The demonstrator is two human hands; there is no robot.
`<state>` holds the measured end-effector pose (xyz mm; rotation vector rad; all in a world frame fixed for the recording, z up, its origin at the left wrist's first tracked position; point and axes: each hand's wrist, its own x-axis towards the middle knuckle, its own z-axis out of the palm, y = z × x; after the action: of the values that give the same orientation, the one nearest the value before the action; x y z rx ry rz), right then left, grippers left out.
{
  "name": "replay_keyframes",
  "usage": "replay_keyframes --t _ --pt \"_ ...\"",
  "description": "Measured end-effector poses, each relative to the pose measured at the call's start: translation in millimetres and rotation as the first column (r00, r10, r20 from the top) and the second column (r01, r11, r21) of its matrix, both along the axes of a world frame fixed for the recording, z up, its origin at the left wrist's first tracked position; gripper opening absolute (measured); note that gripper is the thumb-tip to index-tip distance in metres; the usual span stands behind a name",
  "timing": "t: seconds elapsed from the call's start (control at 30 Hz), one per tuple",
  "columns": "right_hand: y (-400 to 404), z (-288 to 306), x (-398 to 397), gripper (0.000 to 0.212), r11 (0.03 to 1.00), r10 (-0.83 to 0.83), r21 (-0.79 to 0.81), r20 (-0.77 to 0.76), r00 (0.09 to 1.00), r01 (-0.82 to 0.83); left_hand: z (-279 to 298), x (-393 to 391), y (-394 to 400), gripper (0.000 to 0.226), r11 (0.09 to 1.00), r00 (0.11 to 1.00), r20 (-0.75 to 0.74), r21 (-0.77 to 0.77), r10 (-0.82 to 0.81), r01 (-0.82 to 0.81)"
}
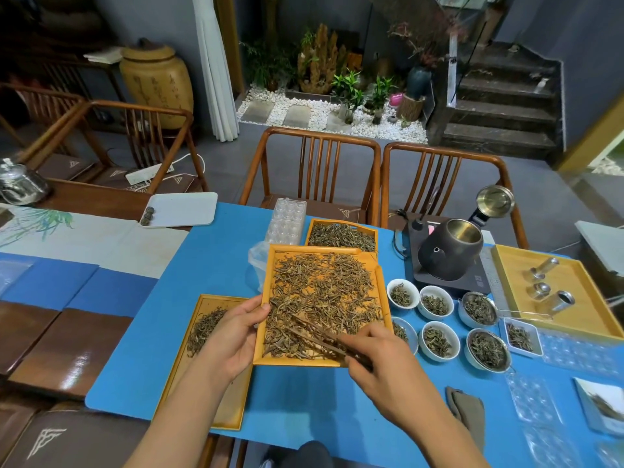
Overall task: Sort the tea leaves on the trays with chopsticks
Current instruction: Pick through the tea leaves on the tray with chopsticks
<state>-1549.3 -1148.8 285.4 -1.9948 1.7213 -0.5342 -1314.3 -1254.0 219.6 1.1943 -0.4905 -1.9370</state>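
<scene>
Tea leaves (326, 295) are spread loose across the middle orange tray (381, 282), whose long axis runs away from the person; the strands lie in every direction. The tray's left edge is gripped by the left hand (233, 336), thumb over the rim, fingers beneath. A pair of dark chopsticks (317, 334) is pinched in the right hand (378, 356); their long axis runs from that grip up and to the left, with the tips down among the leaves near the tray's near left part. The leaves thus lie just ahead and left of the right grip. A smaller heap is seen on the left tray (216, 410), partly under the middle tray, and another on the far tray (315, 224), all on the blue-covered desk (209, 251).
</scene>
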Motion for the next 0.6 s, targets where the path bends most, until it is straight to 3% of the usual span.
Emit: replay_keyframes --t 0.37,0.6 --pt "-10.1 4.6 -37.1 0.031 0.978 -0.206 -0.039 -0.017 0.978 0.205 3.8 0.9 -3.4 0.037 1.0 1.0 -0.023 0.006 -0.003 0.003" --pt "-18.9 3.9 -25.2 0.032 0.983 -0.182 -0.015 -0.037 0.983 0.182 4.2 -6.8 -3.0 0.036 0.999 0.999 -0.013 -0.005 -0.044 0.044"
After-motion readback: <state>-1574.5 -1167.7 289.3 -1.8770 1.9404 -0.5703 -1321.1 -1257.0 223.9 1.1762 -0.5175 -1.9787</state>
